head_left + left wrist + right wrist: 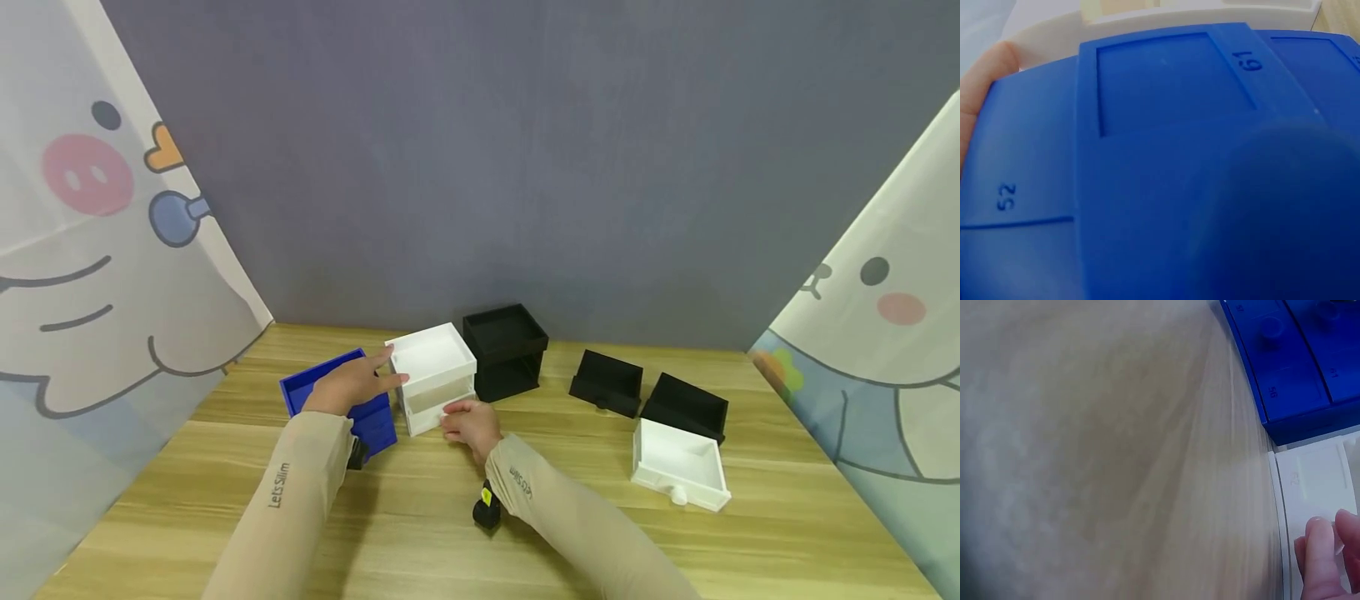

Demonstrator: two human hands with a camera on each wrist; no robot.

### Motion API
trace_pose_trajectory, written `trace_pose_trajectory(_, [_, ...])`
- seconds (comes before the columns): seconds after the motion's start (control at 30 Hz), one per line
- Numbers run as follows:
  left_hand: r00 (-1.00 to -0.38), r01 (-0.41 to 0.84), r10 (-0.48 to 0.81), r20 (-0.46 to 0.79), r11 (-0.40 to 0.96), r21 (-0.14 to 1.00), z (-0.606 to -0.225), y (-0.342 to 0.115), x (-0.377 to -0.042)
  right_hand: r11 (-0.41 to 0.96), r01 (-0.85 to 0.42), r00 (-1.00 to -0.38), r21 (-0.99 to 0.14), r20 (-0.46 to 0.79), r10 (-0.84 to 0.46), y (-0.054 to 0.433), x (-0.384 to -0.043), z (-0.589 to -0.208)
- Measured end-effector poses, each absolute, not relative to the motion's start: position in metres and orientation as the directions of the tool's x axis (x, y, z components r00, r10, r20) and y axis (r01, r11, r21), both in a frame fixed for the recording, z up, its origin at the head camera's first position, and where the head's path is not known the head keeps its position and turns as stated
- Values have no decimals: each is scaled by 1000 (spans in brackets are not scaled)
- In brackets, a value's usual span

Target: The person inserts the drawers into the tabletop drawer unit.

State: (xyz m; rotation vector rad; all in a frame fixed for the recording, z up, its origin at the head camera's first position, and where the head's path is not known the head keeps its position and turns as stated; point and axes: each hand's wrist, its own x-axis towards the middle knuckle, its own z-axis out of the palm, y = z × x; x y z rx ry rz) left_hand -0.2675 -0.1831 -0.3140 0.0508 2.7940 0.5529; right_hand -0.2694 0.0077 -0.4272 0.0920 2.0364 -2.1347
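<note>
A small white drawer cabinet stands at the middle left of the table, with an open slot above its bottom drawer. My left hand reaches over a blue drawer cabinet, its spread fingers touching the white cabinet's left side and front edge. At the front of the white drawer, my right hand pinches the knob, which the fingertips mostly hide. In the right wrist view, curled fingers lie at the white drawer front. Numbered blue panels fill the left wrist view.
Right behind the white cabinet is a black cabinet with an open front. Two loose black drawers and a white drawer with a round knob lie on the right of the wooden table. A grey wall rises behind.
</note>
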Motion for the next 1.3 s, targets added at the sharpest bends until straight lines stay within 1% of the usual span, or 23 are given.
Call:
trace_pose_trajectory(0.13, [-955,-8,103,-277,928,373,-315,-181,-268,-22,180,-982,-983,-178,-66,7,-270,-427])
trace_pose_trajectory(0.23, [-954,-11,102,-282,928,372,-317,-182,-270,8,175,-981,-985,-175,-83,8,-271,-425])
trace_pose_trajectory(0.33, [-952,-17,100,-290,927,375,-318,-184,-270,79,161,-973,-984,-172,-156,12,-271,-425])
trace_pose_trajectory(0.47, [-948,-7,111,-298,929,369,-319,-188,-268,191,144,-939,-971,-195,-282,29,-266,-421])
trace_pose_trajectory(0.67, [-951,11,119,-286,936,353,-318,-193,-267,292,100,-886,-951,-218,-409,77,-248,-409])
trace_pose_trajectory(0.83, [-951,35,142,-276,933,358,-317,-192,-271,303,60,-866,-951,-201,-458,137,-228,-405])
trace_pose_trajectory(0.93, [-951,29,137,-276,932,361,-316,-192,-271,322,49,-870,-946,-199,-451,170,-215,-403])
trace_pose_trajectory(1.07, [-949,22,135,-284,929,369,-316,-190,-270,362,59,-895,-930,-210,-393,205,-198,-398])
trace_pose_trajectory(1.2, [-949,28,142,-282,927,373,-317,-190,-270,377,48,-912,-925,-195,-361,227,-187,-394])
trace_pose_trajectory(1.3, [-949,35,151,-277,923,383,-317,-190,-270,367,34,-912,-929,-179,-369,238,-181,-391])
